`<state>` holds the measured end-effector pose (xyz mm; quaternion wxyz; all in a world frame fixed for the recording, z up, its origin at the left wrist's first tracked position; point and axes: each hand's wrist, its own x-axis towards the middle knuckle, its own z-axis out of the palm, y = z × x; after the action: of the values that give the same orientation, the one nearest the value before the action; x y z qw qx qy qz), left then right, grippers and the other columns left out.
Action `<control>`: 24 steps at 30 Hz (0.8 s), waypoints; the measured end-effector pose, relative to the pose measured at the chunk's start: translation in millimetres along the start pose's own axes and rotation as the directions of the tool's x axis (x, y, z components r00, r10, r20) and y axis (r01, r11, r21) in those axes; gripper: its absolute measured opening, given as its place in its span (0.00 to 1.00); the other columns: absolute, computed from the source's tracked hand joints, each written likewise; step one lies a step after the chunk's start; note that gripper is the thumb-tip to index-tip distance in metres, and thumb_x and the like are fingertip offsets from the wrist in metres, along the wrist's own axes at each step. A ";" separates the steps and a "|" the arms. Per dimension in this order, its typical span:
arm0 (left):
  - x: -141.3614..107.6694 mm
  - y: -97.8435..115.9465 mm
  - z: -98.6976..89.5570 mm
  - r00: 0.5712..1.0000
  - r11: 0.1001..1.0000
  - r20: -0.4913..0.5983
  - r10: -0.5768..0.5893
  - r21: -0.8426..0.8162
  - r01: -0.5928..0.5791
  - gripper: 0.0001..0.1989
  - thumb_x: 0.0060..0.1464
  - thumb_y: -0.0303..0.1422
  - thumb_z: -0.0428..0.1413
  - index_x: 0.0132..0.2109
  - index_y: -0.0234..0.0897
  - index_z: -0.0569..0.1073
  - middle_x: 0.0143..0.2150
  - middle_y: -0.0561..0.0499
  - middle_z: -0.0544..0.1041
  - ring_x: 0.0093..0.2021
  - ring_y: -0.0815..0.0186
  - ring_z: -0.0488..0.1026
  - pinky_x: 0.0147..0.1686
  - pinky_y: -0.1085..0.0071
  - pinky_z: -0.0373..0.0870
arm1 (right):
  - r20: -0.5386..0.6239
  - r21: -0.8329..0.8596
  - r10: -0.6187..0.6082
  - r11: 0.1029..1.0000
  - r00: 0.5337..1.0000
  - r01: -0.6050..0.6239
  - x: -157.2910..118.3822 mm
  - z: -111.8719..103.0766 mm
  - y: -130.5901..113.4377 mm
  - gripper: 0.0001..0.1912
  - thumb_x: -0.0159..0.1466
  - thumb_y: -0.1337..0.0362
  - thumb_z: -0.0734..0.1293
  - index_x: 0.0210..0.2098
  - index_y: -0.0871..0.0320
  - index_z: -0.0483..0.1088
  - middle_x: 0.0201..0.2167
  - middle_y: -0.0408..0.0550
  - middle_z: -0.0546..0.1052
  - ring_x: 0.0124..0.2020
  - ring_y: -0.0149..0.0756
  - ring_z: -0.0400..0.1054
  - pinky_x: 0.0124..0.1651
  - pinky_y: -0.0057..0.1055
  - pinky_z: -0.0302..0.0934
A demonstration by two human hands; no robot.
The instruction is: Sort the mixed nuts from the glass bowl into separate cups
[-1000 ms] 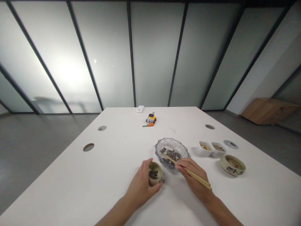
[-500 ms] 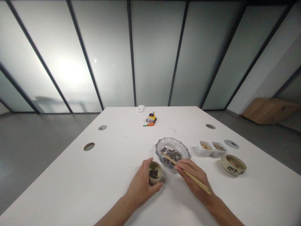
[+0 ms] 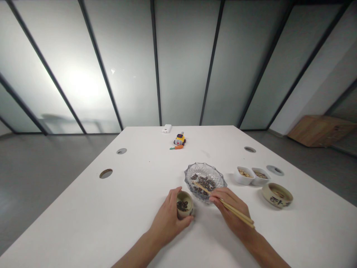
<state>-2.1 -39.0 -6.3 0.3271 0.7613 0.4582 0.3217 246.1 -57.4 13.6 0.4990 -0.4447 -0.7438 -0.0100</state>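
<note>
My left hand (image 3: pixel 169 216) is wrapped round a small cream-coloured cup (image 3: pixel 186 213) on the table, thumb in front and fingers behind. Several dark, bean-like pieces (image 3: pixel 182 206) lie inside that cup. A pair of wooden chopsticks (image 3: pixel 235 211) is gripped in my right hand (image 3: pixel 231 206), slanting forward and left. Their tips reach into a clear cut-glass bowl (image 3: pixel 219 175) that stands just beyond the cup. Many more dark bean-like pieces (image 3: pixel 208 182) are spread over the bowl's bottom. Whether the tips pinch a piece is too small to tell.
To the right stand two joined white dishes (image 3: pixel 243 180) with pale pieces and a low cream bowl (image 3: pixel 275 201) with dark lettering. Farther back are a yellow toy car (image 3: pixel 180 139), a toy carrot (image 3: pixel 177 147) and a white box (image 3: pixel 166 128). The white table (image 3: pixel 83 216) has round holes.
My right hand has shifted slightly to the right, and the chopsticks' rear ends have spread a little apart. The left hand and the cup have stayed in place.
</note>
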 end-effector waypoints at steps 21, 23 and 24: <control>0.4 0.7 -1.0 1.000 1.000 0.011 -0.001 -0.002 0.001 0.42 0.48 0.30 0.65 0.67 0.40 0.58 0.65 0.39 0.69 0.66 0.48 0.68 0.69 0.48 0.62 | -0.026 0.012 0.002 1.000 1.000 -0.002 -0.3 1.2 2.0 0.06 0.71 0.64 0.68 0.39 0.53 0.78 0.37 0.47 0.81 0.37 0.36 0.78 0.42 0.30 0.74; 0.0 1.8 -1.5 1.000 1.000 0.014 -0.006 -0.006 0.006 0.41 0.48 0.30 0.65 0.67 0.39 0.59 0.65 0.39 0.68 0.66 0.49 0.68 0.69 0.48 0.63 | -0.052 -0.003 0.032 0.999 0.998 -0.033 2.7 -2.8 2.0 0.07 0.71 0.63 0.67 0.38 0.53 0.78 0.36 0.47 0.82 0.37 0.36 0.78 0.42 0.31 0.74; -0.1 2.1 -1.7 1.000 1.000 0.012 -0.007 -0.009 0.007 0.41 0.48 0.30 0.65 0.67 0.39 0.59 0.65 0.39 0.68 0.66 0.49 0.68 0.68 0.48 0.63 | -0.071 -0.008 0.057 0.998 0.996 -0.057 4.9 -5.6 1.3 0.07 0.71 0.62 0.67 0.37 0.53 0.78 0.35 0.47 0.82 0.36 0.36 0.78 0.41 0.31 0.74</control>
<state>-2.5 -39.6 -3.6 0.3345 0.7601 0.4575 0.3179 250.6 -56.0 19.6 0.5225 -0.4677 -0.7127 -0.0153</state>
